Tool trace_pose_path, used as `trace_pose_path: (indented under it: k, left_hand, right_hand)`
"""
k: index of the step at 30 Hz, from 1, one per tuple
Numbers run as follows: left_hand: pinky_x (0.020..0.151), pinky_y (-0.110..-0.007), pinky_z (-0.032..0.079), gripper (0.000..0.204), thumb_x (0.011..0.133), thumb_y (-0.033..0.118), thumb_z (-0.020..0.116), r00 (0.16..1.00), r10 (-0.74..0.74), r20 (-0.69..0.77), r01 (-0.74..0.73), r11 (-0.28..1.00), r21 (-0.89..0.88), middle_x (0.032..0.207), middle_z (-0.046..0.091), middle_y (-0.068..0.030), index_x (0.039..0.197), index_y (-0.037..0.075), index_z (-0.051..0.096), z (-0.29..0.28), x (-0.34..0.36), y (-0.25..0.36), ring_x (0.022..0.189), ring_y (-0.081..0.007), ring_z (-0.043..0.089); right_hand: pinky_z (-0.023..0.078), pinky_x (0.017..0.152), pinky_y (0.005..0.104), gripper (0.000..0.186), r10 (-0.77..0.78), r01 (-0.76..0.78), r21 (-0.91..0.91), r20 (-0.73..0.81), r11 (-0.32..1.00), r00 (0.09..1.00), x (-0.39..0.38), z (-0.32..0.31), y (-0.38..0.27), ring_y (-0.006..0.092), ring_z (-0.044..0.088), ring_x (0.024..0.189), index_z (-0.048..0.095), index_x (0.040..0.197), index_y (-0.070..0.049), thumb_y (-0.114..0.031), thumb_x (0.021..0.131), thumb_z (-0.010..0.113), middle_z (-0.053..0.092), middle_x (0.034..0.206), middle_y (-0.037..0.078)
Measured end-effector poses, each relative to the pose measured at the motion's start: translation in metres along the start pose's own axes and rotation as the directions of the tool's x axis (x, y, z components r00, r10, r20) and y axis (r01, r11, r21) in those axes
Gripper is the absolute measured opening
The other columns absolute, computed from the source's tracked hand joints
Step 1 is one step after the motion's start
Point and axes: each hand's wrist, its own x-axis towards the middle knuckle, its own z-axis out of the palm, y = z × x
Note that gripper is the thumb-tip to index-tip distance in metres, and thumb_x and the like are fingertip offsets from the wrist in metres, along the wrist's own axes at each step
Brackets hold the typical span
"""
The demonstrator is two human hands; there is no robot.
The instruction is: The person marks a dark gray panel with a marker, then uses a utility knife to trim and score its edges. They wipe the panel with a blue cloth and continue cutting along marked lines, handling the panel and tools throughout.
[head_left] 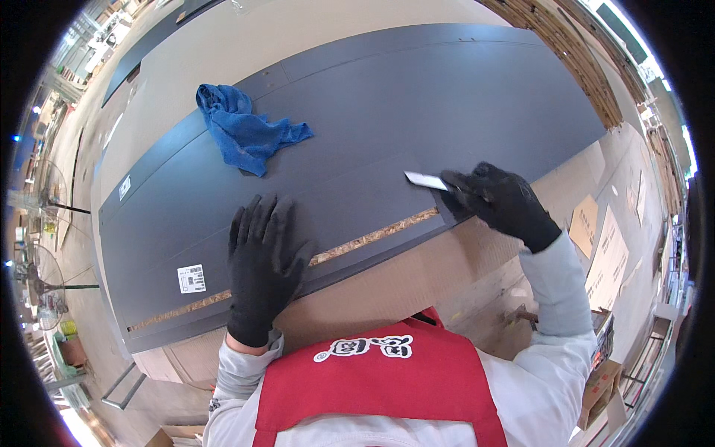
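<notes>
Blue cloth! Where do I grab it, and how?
Probably pinch the middle of the blue cloth from above: it lies crumpled on the dark panel, with bunched folds facing up for fingers to catch. The left hand is nearer.

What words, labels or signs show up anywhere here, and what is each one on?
Red apron: bold dark characters with white outlines, not copied out here.
White label on the dark panel, left of the left hand: code and fine print, too small to read.
Second white label, near the panel's far left corner: too small to read.
Cardboard sheets at right: dark print, too blurred to read.
</notes>
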Motion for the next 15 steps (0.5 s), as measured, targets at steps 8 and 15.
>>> trace_pose_path:
  k: [8,15]
  left_hand:
    - [0.11,-0.047,0.025,0.059,0.076,0.019,0.066,0.999,-0.036,0.022,0.037,0.999,-0.038,0.136,0.045,-0.0158,0.131,0.008,0.047,-0.004,0.0,0.001,0.128,-0.0341,0.04]
    - [0.11,-0.047,0.025,0.06,0.076,0.019,0.065,1.0,-0.011,-0.001,0.011,1.0,-0.025,0.135,0.046,-0.0154,0.131,0.008,0.046,-0.001,0.001,0.001,0.128,-0.0338,0.04]
  right_hand:
    - [0.047,0.057,0.0353,0.032,-0.139,0.158,-0.092,0.184,0.983,0.973,-0.003,-0.004,0.019,0.024,0.057,0.065,0.064,0.116,-0.013,-0.015,0.083,0.064,0.057,0.076,0.012]
    - [0.051,0.068,0.0388,0.033,-0.16,0.159,0.025,0.054,0.987,0.986,0.052,-0.008,0.026,0.0316,0.061,0.076,0.062,0.117,-0.011,-0.028,0.089,0.058,0.063,0.089,0.014]
